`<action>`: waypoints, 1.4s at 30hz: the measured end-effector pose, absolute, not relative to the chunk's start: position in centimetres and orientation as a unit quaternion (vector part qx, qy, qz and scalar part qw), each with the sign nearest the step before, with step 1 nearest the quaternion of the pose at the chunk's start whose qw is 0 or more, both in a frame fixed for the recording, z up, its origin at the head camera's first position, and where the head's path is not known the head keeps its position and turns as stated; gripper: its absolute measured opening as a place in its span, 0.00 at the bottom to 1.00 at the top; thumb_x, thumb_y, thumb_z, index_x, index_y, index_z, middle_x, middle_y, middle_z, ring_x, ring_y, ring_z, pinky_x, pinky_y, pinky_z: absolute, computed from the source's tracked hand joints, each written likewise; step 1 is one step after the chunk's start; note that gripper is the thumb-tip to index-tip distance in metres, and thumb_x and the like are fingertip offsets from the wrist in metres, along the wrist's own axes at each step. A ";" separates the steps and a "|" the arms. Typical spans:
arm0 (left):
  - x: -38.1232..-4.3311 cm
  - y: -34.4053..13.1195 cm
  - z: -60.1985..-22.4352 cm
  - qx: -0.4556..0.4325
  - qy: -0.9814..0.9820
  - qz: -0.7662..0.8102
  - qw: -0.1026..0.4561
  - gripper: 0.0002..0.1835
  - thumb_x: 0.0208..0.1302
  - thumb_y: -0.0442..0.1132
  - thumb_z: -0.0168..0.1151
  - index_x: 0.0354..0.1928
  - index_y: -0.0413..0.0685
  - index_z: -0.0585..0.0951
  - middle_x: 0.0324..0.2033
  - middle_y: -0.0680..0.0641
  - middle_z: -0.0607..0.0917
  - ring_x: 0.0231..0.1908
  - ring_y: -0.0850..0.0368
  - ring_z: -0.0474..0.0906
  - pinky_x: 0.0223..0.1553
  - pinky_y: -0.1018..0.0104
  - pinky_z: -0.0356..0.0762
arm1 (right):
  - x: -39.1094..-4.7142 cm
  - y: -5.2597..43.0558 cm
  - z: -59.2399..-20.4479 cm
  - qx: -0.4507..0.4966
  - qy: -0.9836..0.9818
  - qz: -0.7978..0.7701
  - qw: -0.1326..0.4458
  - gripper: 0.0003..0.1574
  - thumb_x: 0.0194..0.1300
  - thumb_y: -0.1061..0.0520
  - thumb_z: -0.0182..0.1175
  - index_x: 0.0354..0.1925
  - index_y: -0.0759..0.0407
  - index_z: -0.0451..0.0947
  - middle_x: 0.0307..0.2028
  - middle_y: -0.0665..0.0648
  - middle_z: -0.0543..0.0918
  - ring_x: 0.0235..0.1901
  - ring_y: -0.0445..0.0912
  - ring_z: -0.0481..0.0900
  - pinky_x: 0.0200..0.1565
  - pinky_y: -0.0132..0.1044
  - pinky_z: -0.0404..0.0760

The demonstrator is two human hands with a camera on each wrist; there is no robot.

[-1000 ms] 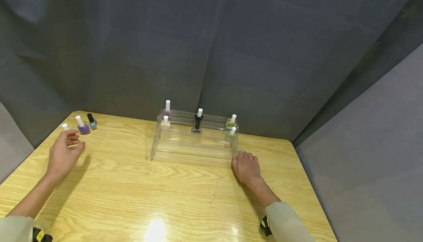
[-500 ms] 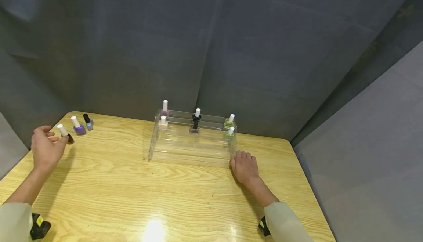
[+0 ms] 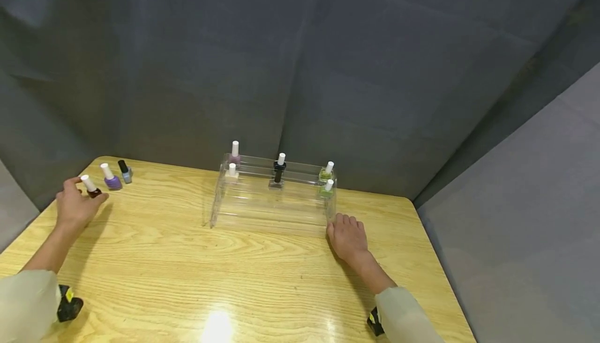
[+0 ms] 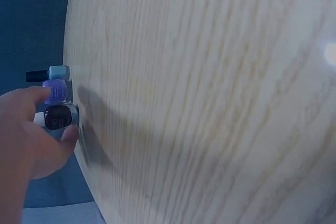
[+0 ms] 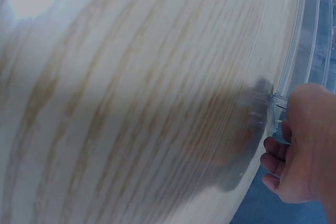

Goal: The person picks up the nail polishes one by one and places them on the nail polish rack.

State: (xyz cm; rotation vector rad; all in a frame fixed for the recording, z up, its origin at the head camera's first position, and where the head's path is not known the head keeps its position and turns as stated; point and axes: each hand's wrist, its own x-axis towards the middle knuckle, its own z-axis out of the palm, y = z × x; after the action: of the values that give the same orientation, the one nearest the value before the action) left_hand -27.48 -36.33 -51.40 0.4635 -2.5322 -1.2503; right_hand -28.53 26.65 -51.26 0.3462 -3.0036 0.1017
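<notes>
At the table's far left, my left hand point(image 3: 77, 206) reaches round a dark nail polish bottle point(image 3: 95, 193) with a white cap. In the left wrist view, thumb and forefinger are spread to either side of this dark bottle point(image 4: 58, 117); contact is hard to tell. A purple bottle point(image 3: 113, 182) and a pale blue one with a black cap point(image 3: 127, 177) stand just beyond. My right hand point(image 3: 348, 237) holds the front right corner of a clear tiered rack point(image 3: 272, 223), its fingers curled, as the right wrist view shows. Its far side is hidden there.
On the rack's upper two tiers stand several bottles: mauve point(image 3: 235, 159), whitish point(image 3: 232, 172), black point(image 3: 279, 165), grey with a black cap point(image 3: 276, 183), and two green, one a yellow-green bottle point(image 3: 326, 175). A dark curtain point(image 3: 211, 72) hangs behind the table.
My left hand first drew back leftward from the bottles, uncovering the dark one, then came right again with its fingers round it. The right hand stays at the rack's corner.
</notes>
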 end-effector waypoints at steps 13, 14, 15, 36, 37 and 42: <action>-27.5 -36.5 -51.6 0.111 -0.903 -0.389 0.144 0.18 0.68 0.37 0.60 0.44 0.26 0.68 0.52 0.16 0.71 0.52 0.20 0.70 0.50 0.33 0.70 | -28.6 26.4 -51.3 0.112 -0.992 0.032 0.054 0.20 0.81 0.49 0.41 0.32 0.59 0.63 0.28 0.56 0.64 0.32 0.54 0.63 0.40 0.51 0.66; -27.5 -36.5 -51.7 0.109 -0.905 -0.388 0.140 0.18 0.69 0.38 0.59 0.45 0.26 0.68 0.53 0.16 0.70 0.52 0.20 0.70 0.50 0.34 0.70 | -28.6 26.4 -51.3 0.112 -0.992 0.030 0.053 0.20 0.81 0.49 0.41 0.32 0.59 0.63 0.28 0.56 0.64 0.32 0.54 0.64 0.40 0.51 0.67; -27.5 -36.5 -51.7 0.107 -0.906 -0.385 0.139 0.18 0.69 0.39 0.59 0.45 0.26 0.68 0.53 0.16 0.71 0.52 0.20 0.70 0.50 0.34 0.70 | -28.6 26.4 -51.2 0.112 -0.992 0.028 0.052 0.20 0.81 0.49 0.41 0.33 0.59 0.63 0.28 0.56 0.64 0.32 0.54 0.63 0.40 0.50 0.67; -27.0 -35.7 -52.0 0.101 -0.910 -0.364 0.169 0.16 0.65 0.32 0.58 0.47 0.25 0.68 0.48 0.19 0.75 0.48 0.21 0.73 0.47 0.33 0.69 | -28.9 26.5 -51.6 0.121 -0.989 0.037 0.070 0.20 0.80 0.49 0.43 0.30 0.57 0.61 0.25 0.55 0.63 0.30 0.53 0.62 0.37 0.48 0.66; -26.9 -35.5 -52.0 0.103 -0.908 -0.369 0.170 0.17 0.65 0.32 0.58 0.48 0.25 0.68 0.49 0.19 0.75 0.49 0.22 0.73 0.47 0.34 0.69 | -28.9 26.5 -51.7 0.121 -0.990 0.036 0.070 0.20 0.80 0.49 0.43 0.30 0.57 0.61 0.25 0.55 0.63 0.30 0.53 0.62 0.37 0.49 0.66; -26.7 -34.5 -51.6 0.105 -0.893 -0.404 0.168 0.27 0.67 0.34 0.58 0.61 0.24 0.63 0.53 0.21 0.74 0.51 0.26 0.75 0.48 0.39 0.71 | -28.8 26.5 -51.7 0.116 -0.991 0.036 0.063 0.20 0.80 0.49 0.42 0.31 0.58 0.62 0.26 0.55 0.64 0.30 0.53 0.63 0.38 0.49 0.66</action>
State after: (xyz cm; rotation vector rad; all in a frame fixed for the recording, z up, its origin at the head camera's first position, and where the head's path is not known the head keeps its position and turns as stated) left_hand -26.74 -34.48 -51.61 0.2993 -2.5392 -1.1498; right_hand -28.80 26.50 -51.68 0.3514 -2.9933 0.1088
